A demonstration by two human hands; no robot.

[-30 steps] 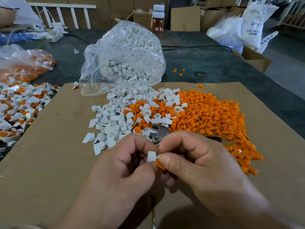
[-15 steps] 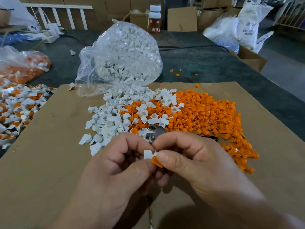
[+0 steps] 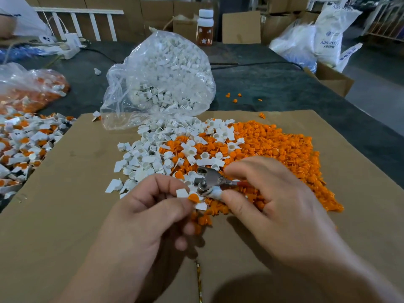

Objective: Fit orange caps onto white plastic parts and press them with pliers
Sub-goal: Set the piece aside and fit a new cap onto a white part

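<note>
The job is well under way but far from finished: a heap of finished pieces (image 3: 24, 143), white with orange showing, lies at the left edge of the desk (image 3: 273, 84), while on the cardboard sheet (image 3: 65, 204) a big loose pile of orange caps (image 3: 273, 145) and a smaller pile of white parts (image 3: 144, 158) still wait, with a full clear bag (image 3: 166, 77) of more white parts behind them on the far side. For the piece in hand, the fitting looks done and the pressing is not. The left hand (image 3: 148, 206) pinches a white part (image 3: 182, 192) between thumb and curled fingers, near the middle of the sheet just in front of the piles, with an orange cap (image 3: 194, 197) seated at its right end. The right hand (image 3: 269, 206) curls its fingers over and its thumb under the pliers (image 3: 209, 178), which rest on the caps just beyond the held piece; how their jaws stand I cannot tell. Half a second ago both hands were together on the piece, the right thumb and forefinger pushing the cap onto it, and the pliers lay untouched behind them. Now the right hand has let go of the cap and moved onto the tool, and the left holds the piece alone.
</note>
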